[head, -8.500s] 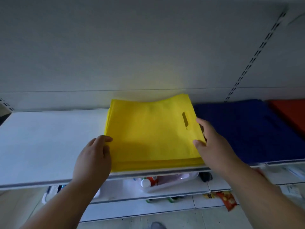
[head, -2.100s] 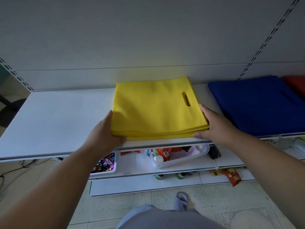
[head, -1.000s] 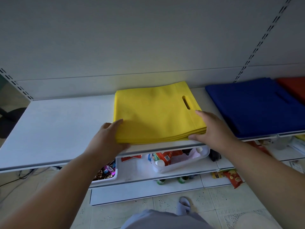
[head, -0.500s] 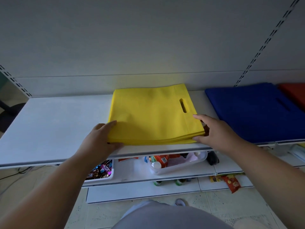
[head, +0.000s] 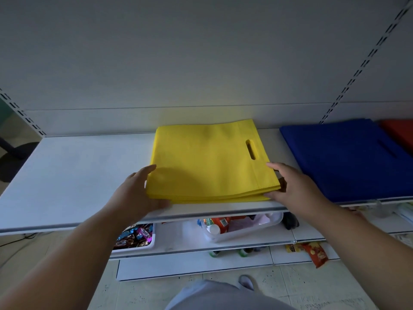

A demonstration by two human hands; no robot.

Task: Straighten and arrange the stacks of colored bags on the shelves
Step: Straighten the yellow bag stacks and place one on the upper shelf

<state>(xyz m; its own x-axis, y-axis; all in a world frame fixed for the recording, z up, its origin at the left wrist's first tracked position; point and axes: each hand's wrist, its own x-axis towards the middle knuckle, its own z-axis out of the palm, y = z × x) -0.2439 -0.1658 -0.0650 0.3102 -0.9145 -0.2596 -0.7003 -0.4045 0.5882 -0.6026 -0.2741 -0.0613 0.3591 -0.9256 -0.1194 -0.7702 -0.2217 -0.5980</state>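
A stack of yellow bags [head: 207,162] with a cut-out handle lies flat in the middle of the white shelf [head: 73,173]. My left hand [head: 138,193] rests against the stack's front left corner, fingers straight along its left edge. My right hand [head: 292,186] presses the front right corner, fingers straight beside the right edge and thumb at the front. To the right lies a stack of blue bags [head: 350,157], apart from the yellow one, and past it a red stack [head: 400,133] is cut off by the frame.
Left of the yellow stack the shelf surface is bare. The grey back panel rises right behind the stacks. Below, a lower shelf carries a white tray of sweets [head: 136,236] and a clear tub of packets [head: 241,227]. A snack packet [head: 317,253] lies lower right.
Both hands stay at the yellow stack's front corners. The stack has shifted slightly, and its edges now line up more evenly than a second ago.
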